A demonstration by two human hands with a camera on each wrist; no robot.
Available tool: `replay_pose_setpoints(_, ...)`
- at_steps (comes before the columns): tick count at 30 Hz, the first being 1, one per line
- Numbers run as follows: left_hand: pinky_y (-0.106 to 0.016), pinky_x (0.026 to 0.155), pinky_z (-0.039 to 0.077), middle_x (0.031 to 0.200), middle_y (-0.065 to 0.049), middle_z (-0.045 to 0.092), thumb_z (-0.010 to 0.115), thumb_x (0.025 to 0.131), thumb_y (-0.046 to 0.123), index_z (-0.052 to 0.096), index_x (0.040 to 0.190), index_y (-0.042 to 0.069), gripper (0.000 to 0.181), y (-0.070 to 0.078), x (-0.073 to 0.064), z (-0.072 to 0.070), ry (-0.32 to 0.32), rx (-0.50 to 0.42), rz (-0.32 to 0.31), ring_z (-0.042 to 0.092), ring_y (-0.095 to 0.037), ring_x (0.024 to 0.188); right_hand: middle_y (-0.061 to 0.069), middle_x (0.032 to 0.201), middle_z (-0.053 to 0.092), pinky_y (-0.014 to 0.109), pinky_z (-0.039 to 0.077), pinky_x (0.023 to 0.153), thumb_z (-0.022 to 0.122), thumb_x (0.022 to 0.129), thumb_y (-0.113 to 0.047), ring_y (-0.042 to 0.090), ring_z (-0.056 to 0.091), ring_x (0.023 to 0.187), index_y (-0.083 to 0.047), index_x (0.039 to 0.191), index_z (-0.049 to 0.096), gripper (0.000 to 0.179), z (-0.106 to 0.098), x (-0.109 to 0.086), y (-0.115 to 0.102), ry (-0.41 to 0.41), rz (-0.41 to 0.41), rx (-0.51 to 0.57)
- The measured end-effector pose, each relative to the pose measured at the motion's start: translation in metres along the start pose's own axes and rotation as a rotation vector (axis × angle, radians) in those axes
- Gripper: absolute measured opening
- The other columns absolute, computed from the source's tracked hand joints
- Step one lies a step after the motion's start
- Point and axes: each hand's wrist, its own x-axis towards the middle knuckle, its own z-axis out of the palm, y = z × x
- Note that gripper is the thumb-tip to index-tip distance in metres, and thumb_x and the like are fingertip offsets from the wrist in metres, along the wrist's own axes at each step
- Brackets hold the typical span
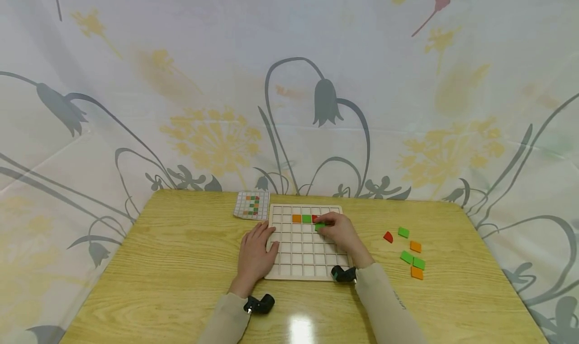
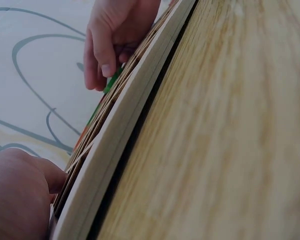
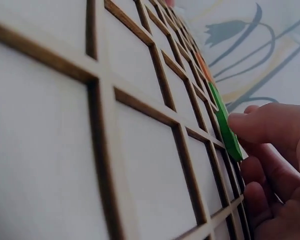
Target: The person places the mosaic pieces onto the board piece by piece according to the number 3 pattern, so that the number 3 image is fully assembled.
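A wooden grid board [image 1: 307, 258] with white square cells lies on the table. Along its far row sit an orange tile [image 1: 296, 218], a green tile [image 1: 306, 218] and a red tile [image 1: 315, 218], the red one partly covered by fingers. My right hand [image 1: 342, 232] pinches another green tile [image 1: 319, 227] between thumb and fingers, at the cells just below the red one. In the right wrist view this green tile [image 3: 227, 131] is tilted close over the grid. My left hand [image 1: 258, 253] rests on the board's left edge, fingers spread and relaxed.
A small pattern card [image 1: 252, 205] with coloured squares lies behind the board's left corner. Right of the board are scattered a red quarter-round tile [image 1: 388, 237] and several green and orange tiles [image 1: 415, 246]. A flower-printed cloth [image 1: 289, 148] hangs behind the table.
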Motion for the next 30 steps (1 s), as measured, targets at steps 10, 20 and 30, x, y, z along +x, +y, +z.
replay_pose_setpoints(10, -0.06, 0.112, 0.028, 0.147, -0.012, 0.05, 0.062, 0.097, 0.023, 0.065, 0.131, 0.009, 0.037, -0.0021, -0.0002, 0.0025, 0.001, 0.0, 0.001, 0.039, -0.032, 0.14, 0.009, 0.1, 0.068, 0.032, 0.051, 0.075, 0.071, 0.086, 0.0, 0.02, 0.06, 0.086, -0.003, 0.107, 0.074, 0.021, -0.0055, -0.0063, 0.0051, 0.058, 0.032, 0.044)
replay_pose_setpoints(20, -0.06, 0.112, 0.028, 0.147, -0.012, 0.05, 0.061, 0.097, 0.021, 0.064, 0.131, 0.008, 0.036, -0.0016, 0.0005, 0.0016, 0.001, -0.002, 0.002, 0.038, -0.033, 0.141, 0.008, 0.101, 0.069, 0.032, 0.051, 0.076, 0.07, 0.088, -0.001, 0.019, 0.06, 0.085, -0.004, 0.104, 0.074, 0.018, -0.0029, -0.0062, 0.0074, 0.051, 0.009, 0.011)
replay_pose_setpoints(30, -0.06, 0.112, 0.027, 0.148, -0.012, 0.05, 0.061, 0.097, 0.022, 0.064, 0.131, 0.008, 0.037, -0.0012, 0.0005, 0.0017, -0.004, -0.004, -0.002, 0.037, -0.032, 0.141, 0.009, 0.113, 0.067, 0.046, 0.051, 0.091, 0.067, 0.092, -0.002, 0.029, 0.062, 0.105, -0.006, 0.099, 0.078, 0.014, -0.0018, -0.0048, 0.0035, 0.019, -0.043, -0.083)
